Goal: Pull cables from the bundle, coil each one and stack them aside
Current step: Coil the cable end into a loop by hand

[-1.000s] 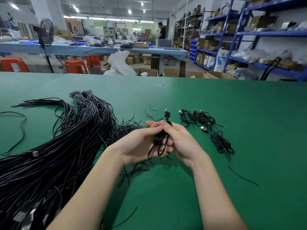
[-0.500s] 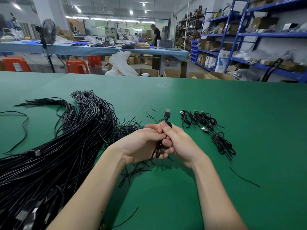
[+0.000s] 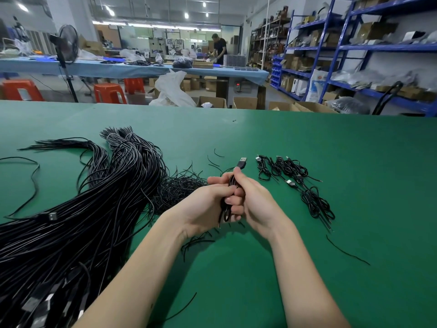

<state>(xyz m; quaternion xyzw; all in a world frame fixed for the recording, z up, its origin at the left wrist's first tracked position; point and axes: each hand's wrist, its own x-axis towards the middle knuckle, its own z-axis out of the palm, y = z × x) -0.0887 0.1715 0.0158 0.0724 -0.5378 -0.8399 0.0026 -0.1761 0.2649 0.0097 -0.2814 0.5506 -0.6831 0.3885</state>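
A thick bundle of black cables (image 3: 89,209) sprawls over the left of the green table (image 3: 354,162). At the table's middle, my left hand (image 3: 208,204) and my right hand (image 3: 257,200) together grip one coiled black cable (image 3: 227,209); its USB plug (image 3: 241,162) sticks up past my right thumb. The coil's loops hang out between my fingers. Several coiled cables (image 3: 295,183) lie stacked to the right of my hands.
Short black wire scraps (image 3: 347,253) lie scattered around my hands and on the right of the table. One loose cable (image 3: 33,181) curves at the far left. Beyond the table stand a fan (image 3: 67,47), red stools, cardboard boxes, blue shelving and a person at a bench.
My hands have closed tighter round the coil, pressing its loops flatter. The plug end stands a little further out above my right thumb.
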